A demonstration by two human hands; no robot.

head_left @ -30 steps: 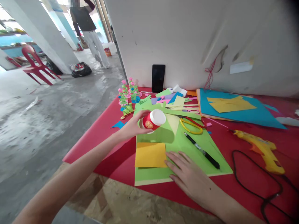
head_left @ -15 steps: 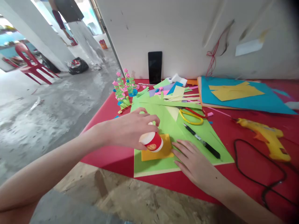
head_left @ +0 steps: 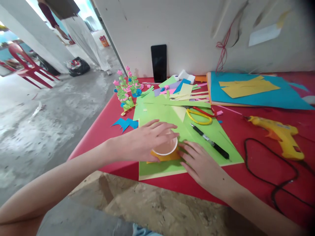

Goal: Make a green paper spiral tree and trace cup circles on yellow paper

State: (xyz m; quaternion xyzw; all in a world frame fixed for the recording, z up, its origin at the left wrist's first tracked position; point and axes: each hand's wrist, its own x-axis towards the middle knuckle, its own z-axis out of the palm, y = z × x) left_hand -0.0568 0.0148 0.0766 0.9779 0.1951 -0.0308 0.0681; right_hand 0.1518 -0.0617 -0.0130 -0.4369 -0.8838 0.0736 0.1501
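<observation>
A paper cup (head_left: 165, 148) stands on a piece of orange paper (head_left: 173, 156), its white rim facing up. My left hand (head_left: 150, 139) is wrapped over the cup's far and left sides, the fingers reaching across its mouth. My right hand (head_left: 200, 162) lies with fingers stretched out beside the cup, its fingertips at the right edge of the orange paper. Beneath both is a large light green sheet (head_left: 155, 170). On that sheet, a black pen (head_left: 209, 141) and yellow-and-red scissors (head_left: 200, 115) lie beyond my right hand.
A yellow glue gun (head_left: 279, 132) with a black cord lies at right on the red table (head_left: 95, 131). Small paper plants (head_left: 126, 88) stand at back left, near blue scraps (head_left: 125, 124). A phone (head_left: 158, 64) leans on the wall. Blue sheets (head_left: 261, 100) lie behind.
The cup has turned from tipped, with its red printed side showing, to mouth-up on the orange paper. My left hand has moved with it; my right hand stays at the paper's edge.
</observation>
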